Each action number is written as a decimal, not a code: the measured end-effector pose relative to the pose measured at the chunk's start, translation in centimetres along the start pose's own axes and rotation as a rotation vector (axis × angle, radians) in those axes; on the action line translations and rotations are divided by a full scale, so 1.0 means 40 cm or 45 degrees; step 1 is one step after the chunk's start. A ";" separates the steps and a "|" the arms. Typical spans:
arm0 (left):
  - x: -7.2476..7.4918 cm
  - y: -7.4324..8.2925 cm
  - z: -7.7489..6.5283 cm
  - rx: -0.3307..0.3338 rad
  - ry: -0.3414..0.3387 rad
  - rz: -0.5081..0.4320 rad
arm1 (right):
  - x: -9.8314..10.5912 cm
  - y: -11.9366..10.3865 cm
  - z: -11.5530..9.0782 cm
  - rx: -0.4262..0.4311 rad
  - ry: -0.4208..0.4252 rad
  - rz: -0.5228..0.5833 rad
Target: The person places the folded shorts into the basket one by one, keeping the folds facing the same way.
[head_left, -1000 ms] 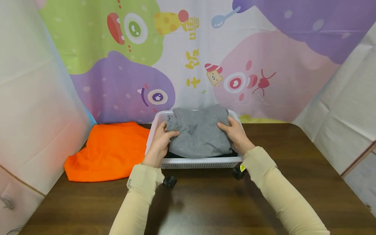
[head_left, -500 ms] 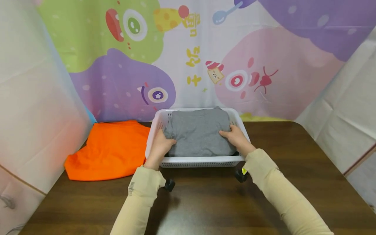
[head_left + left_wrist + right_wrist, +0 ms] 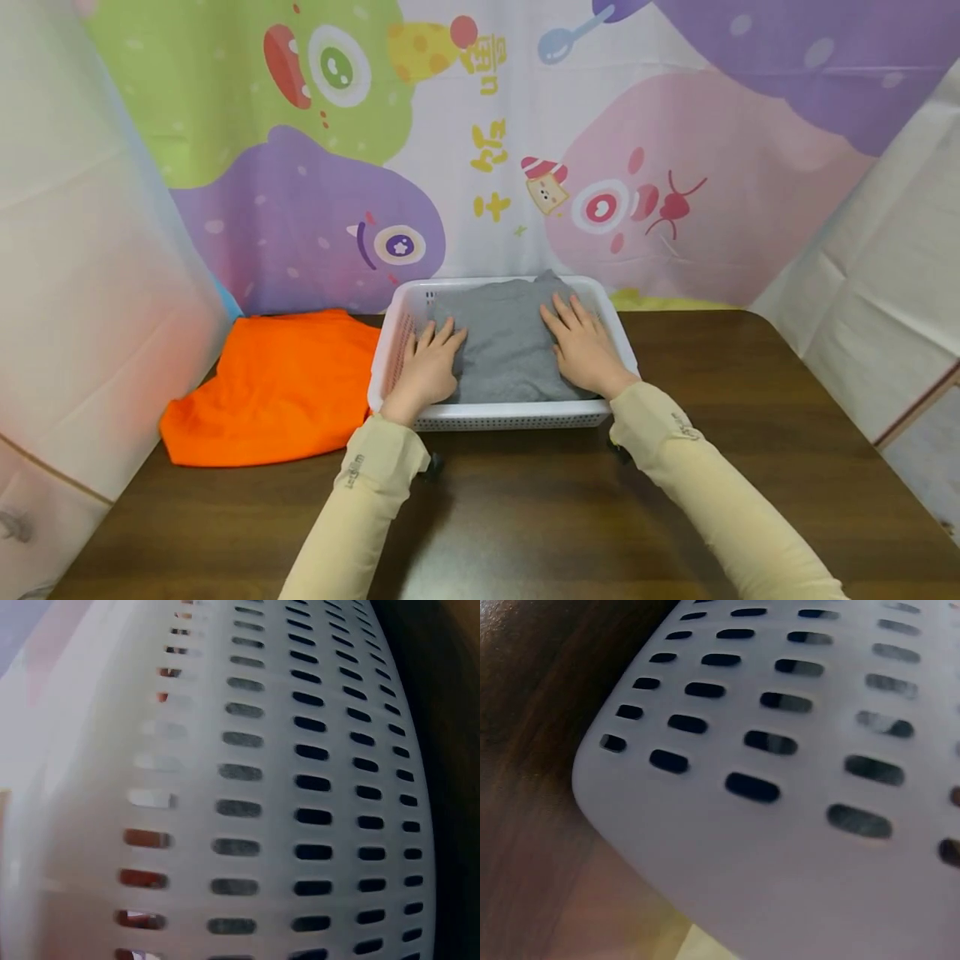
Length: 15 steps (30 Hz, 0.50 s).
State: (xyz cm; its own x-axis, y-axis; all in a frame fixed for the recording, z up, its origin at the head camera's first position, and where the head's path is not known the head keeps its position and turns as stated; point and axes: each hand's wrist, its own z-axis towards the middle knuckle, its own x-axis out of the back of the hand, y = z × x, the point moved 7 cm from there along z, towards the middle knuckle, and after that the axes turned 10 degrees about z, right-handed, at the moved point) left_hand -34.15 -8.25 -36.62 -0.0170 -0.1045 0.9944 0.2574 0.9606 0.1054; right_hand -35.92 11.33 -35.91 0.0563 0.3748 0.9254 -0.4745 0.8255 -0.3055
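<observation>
A folded grey garment (image 3: 502, 333) lies inside a white perforated plastic basket (image 3: 510, 409) in the head view. My left hand (image 3: 431, 367) rests on the garment's left part with fingers spread. On its right part my right hand (image 3: 585, 346) lies flat, fingers extended. Both wrists cross the basket's front rim. The left wrist view is filled by the slotted basket wall (image 3: 277, 795), with grey and dark cloth showing through the holes. In the right wrist view, the basket wall (image 3: 705, 825) hides the hand.
An orange cloth (image 3: 277, 392) lies spread on the brown wooden table (image 3: 525, 517), right beside the basket's left side. Behind the table hangs a cartoon-printed curtain (image 3: 495, 167), close to the basket's back rim. White fabric walls (image 3: 82, 250) stand on both sides.
The grey garment has gone lower into the basket. Both hands have let go of its sides and moved onto its top, fingers now straight and spread.
</observation>
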 end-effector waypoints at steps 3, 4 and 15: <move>-0.017 0.001 0.004 -0.010 -0.087 0.030 | -0.016 0.006 0.000 -0.041 -0.076 0.000; -0.022 0.001 0.005 -0.015 -0.106 0.032 | -0.022 0.009 -0.001 -0.055 -0.100 0.006; -0.060 0.006 0.016 -0.081 -0.319 -0.043 | -0.061 0.026 -0.005 -0.143 -0.351 0.101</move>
State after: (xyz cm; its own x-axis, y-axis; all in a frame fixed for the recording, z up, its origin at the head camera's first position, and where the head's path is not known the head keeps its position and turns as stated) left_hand -34.65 -7.62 -38.96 -0.2637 -0.0613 0.9627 0.3129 0.9386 0.1454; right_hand -36.36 11.35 -38.54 -0.2248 0.3243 0.9189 -0.3667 0.8455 -0.3881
